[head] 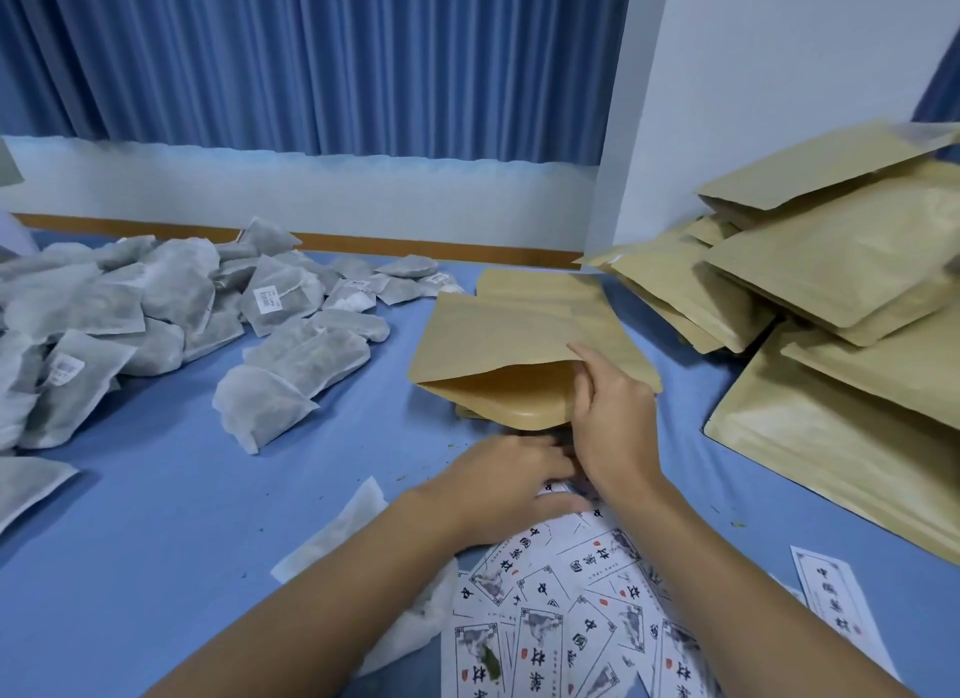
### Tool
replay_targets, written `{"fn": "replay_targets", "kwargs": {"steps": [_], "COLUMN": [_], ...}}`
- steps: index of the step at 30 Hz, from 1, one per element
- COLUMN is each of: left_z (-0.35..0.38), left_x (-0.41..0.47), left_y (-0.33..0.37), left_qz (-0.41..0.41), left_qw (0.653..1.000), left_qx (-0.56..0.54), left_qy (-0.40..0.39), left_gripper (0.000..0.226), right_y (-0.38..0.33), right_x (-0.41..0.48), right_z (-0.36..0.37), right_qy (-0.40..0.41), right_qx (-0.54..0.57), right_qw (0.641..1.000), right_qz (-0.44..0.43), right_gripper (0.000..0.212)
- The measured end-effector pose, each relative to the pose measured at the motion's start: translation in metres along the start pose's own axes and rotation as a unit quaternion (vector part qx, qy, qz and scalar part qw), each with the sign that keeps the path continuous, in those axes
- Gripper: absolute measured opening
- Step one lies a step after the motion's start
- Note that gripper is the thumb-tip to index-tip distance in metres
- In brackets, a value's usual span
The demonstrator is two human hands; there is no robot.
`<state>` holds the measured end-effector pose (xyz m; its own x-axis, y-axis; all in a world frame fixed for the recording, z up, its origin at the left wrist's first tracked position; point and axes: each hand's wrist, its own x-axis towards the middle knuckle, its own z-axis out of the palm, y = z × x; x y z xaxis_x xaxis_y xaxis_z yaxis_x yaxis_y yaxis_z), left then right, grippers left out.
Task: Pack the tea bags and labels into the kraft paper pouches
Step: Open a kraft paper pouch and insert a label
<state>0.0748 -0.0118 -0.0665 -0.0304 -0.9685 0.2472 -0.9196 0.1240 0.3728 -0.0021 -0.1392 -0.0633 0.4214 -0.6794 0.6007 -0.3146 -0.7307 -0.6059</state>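
A kraft paper pouch [514,344] lies in the middle of the blue table with its mouth held open toward me. My right hand [613,416] grips the right edge of that mouth, thumb inside. My left hand [511,484] lies just below the pouch on a spread of white printed labels [571,619], its fingers on the top label; whether it pinches one is hidden by the right wrist. A heap of grey tea bags [156,312] covers the left of the table.
A stack of filled kraft pouches [831,292] rises at the right against the white wall. More flat pouches lie under the open one. An empty white bag [337,531] lies by my left forearm. One loose label [836,604] sits at the lower right.
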Motion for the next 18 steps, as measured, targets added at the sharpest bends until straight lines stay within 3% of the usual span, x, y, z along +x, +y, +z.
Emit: {"fn": "replay_targets", "kwargs": {"steps": [4,10,14,18], "left_z": [0.0013,-0.0011,-0.0037,-0.0037], "left_x": [0.0001,-0.0013,-0.0062,-0.0091], "left_y": [0.0063,0.0065,0.0046,0.0095], "left_qz": [-0.005,0.03,0.031,-0.072], "left_qw": [0.995,0.988,0.994,0.997], "left_qx": [0.093,0.14,0.099,-0.001], "left_qy": [0.031,0.052,0.027,-0.01], "left_gripper": [0.025,0.021,0.029,0.042], "right_y": [-0.0029,-0.0056,-0.0056,-0.0052], "right_x": [-0.0016,-0.0017,-0.0015,-0.0024], "right_z": [-0.0007,-0.0041,-0.0055,-0.0061], "right_qy": [-0.008,-0.016,-0.021,-0.01], "right_qx": [-0.01,-0.018,-0.016,-0.019], "right_qw": [1.0,1.0,1.0,1.0], "right_qz": [-0.002,0.004,0.005,0.002], "right_gripper": [0.034,0.034,0.035,0.035]}}
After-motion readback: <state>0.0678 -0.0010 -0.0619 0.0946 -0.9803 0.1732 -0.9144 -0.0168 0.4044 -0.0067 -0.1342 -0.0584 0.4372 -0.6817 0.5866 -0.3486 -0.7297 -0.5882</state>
